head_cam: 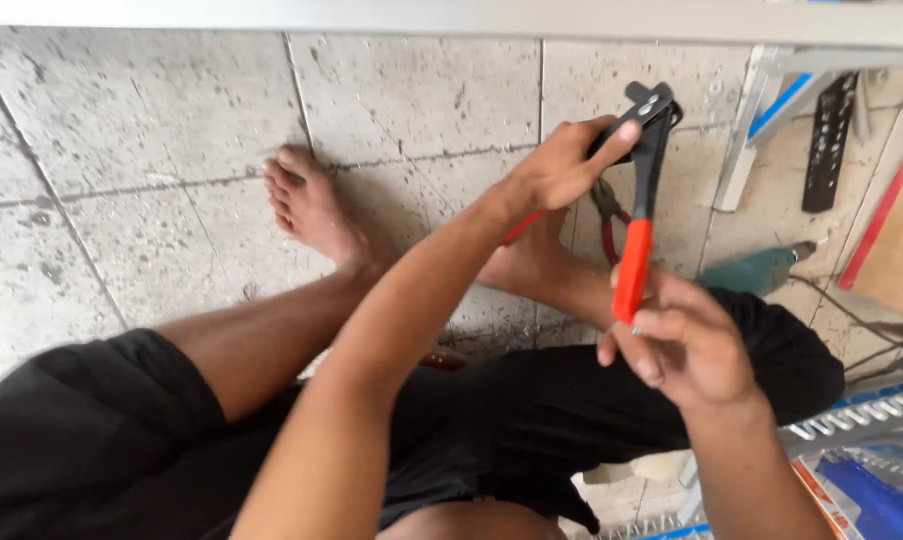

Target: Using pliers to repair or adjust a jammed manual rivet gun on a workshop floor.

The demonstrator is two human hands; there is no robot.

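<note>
Above the tiled floor [172, 120], between the raised knees, a hand riveter [644, 190] is held upright: the fingers [622, 135] of the left hand [562, 165] are closed around its black head, and those of the right hand [687, 345] are curled loosely about the end of the red handle. The step is judged best done with the head kept steady by the left hand while the handle is worked squarely, the thumb kept out of the hinge. The second handle is largely hidden behind the left wrist; whether a rivet is seated in the nose cannot be told. A green power tool [757, 268] is half covered by the knee, and the items at the lower right are cut off.
</note>
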